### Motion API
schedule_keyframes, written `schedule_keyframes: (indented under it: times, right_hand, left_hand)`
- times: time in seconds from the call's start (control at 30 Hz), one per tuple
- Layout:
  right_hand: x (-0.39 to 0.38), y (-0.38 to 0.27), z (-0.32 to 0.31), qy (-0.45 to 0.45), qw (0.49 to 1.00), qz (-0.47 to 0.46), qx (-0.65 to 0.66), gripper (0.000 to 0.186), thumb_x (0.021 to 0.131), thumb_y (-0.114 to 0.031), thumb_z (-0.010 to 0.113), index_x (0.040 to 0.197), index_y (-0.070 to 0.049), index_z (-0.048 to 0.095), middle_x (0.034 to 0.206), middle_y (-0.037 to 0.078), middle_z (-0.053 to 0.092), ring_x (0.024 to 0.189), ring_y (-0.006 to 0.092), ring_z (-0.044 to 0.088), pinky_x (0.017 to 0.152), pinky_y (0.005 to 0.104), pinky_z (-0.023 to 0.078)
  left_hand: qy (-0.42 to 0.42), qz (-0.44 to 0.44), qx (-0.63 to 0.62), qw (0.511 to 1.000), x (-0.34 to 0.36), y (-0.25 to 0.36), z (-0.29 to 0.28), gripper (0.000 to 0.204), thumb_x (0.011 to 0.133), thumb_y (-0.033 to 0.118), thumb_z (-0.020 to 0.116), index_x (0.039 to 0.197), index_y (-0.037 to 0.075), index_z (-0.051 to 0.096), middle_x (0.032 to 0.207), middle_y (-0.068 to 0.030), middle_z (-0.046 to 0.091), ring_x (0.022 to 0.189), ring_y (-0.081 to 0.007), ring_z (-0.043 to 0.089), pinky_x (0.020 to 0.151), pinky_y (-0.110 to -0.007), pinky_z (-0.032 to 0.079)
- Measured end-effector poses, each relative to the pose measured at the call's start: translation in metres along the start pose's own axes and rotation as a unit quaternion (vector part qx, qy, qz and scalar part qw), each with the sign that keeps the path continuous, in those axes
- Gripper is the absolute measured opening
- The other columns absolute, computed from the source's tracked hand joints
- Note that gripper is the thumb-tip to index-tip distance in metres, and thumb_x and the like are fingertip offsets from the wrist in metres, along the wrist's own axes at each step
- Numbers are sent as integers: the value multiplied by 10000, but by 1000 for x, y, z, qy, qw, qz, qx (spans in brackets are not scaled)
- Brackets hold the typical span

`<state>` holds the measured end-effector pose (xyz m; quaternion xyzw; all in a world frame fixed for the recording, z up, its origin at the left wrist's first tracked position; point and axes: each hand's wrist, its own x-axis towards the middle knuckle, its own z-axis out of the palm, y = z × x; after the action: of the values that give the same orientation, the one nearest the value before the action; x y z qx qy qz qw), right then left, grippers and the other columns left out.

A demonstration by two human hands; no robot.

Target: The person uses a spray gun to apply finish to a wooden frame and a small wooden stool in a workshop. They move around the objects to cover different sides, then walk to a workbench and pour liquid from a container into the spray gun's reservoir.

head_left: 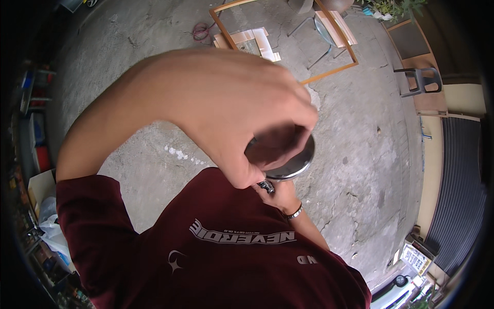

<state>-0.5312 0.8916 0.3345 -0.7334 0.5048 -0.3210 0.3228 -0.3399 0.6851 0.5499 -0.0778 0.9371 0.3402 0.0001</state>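
My left hand (226,98) fills the middle of the view, close up, with thumb and fingers curled round a round, shiny metal lid or cup (298,166). Only its polished rim shows at the lower right; the hand covers the rest. Below it my right hand (284,195), with a metal-banded watch (295,211) at the wrist, is closed on a small dark metal fitting (266,186) under the round piece. Whether the fitting and the round piece are joined cannot be seen.
A wooden frame (329,75) lies ahead, near pale boards (265,44) and a glass-topped stand (323,33) on the concrete floor (355,154). A grey plastic chair (428,81) stands at right, by a corrugated shutter (458,175). Plastic bags (54,232) and shelves line the left.
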Motion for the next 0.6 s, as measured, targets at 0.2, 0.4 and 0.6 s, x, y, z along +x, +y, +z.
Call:
schedule_keyframes:
  times: [0.2, 0.4, 0.6]
  right_hand:
    - [6, -2, -5, -3, 1000, -12, -13, 378, 819, -232, 851, 1109, -36, 709, 1032, 158, 729, 992, 357, 699, 882, 419, 530]
    - [4, 4, -1, 1, 999, -25, -25, 301, 749, -231, 833, 974, -56, 735, 1015, 167, 735, 937, 414, 645, 884, 479, 505]
    - [24, -8, 3, -44, 998, 40, -13, 406, 792, -303, 829, 1076, -37, 710, 967, 164, 718, 765, 373, 651, 788, 478, 535]
  left_hand:
    - [143, 63, -51, 986, -20, -17, -9, 830, 491, 235, 860, 1281, 58, 677, 1073, -71, 713, 880, -224, 700, 688, -354, 570]
    - [159, 77, 24, 984, -25, -7, 1, 760, 537, 254, 864, 1246, 56, 677, 1001, -57, 659, 846, -216, 672, 640, -330, 548]
    - [130, -68, 206, 967, -32, 11, 47, 747, 601, 289, 843, 1273, 48, 622, 1055, -72, 570, 901, -226, 636, 693, -349, 559]
